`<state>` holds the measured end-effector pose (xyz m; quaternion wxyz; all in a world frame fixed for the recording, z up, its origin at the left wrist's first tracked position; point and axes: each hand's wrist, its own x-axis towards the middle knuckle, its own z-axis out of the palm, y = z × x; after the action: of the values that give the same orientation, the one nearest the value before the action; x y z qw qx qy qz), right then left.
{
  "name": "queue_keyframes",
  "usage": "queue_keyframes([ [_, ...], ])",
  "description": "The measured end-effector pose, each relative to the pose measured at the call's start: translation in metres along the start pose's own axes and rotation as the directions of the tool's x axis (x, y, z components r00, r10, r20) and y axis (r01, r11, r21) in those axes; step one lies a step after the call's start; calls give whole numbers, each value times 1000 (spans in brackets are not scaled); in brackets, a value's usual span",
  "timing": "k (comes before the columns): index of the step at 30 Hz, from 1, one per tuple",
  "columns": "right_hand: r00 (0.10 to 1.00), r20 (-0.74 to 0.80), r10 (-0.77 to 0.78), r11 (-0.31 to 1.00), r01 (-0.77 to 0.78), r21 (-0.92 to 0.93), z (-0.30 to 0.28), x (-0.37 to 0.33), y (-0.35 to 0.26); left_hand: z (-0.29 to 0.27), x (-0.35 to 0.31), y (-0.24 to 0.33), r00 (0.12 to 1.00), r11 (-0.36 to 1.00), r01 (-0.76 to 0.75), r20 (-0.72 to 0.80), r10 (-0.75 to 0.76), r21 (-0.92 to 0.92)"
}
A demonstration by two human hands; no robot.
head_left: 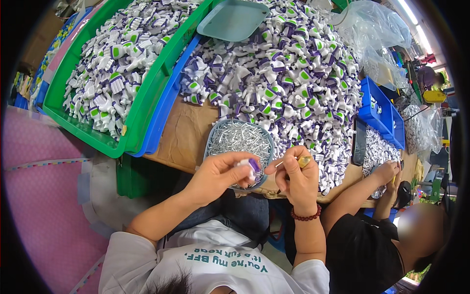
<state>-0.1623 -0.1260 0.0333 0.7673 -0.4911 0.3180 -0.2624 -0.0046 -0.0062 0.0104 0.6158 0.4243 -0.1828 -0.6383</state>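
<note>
My left hand is closed on a small white and purple plastic toy part, held above the near edge of a grey-blue tray. My right hand, with a beaded bracelet at its wrist, grips a yellow-handled tool. Its thin shaft points left toward the toy part; whether its tip touches cannot be made out. The tray below holds many silver screw-like metal pins. Beyond it spreads a large heap of white, purple and green toy parts.
At the left, a green crate full of similar parts rests on a blue crate. A flat grey-green tray tops the heap. Blue bins and a dark phone-like slab lie to the right. There, a co-worker handles small white pieces.
</note>
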Motion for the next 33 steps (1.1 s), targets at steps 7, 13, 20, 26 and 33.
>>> queue_keyframes([
  [7,996,52,-75,923,89,-373,11,-7,6,-7,5,-7,994,981,-108,-37,103,-158],
  [13,951,109,-291,728,294,-619,16,-7,10,-4,4,-8,986,983,-164,-33,162,-79],
  [20,908,124,-400,629,370,-683,17,-5,11,2,1,-6,983,983,-181,-9,182,23],
  [26,934,61,-353,748,321,-581,24,-8,14,5,2,-8,977,977,-214,-6,214,-6],
  [33,957,-89,-275,891,219,-398,3,-5,11,1,7,-11,961,963,-271,-56,270,-15],
])
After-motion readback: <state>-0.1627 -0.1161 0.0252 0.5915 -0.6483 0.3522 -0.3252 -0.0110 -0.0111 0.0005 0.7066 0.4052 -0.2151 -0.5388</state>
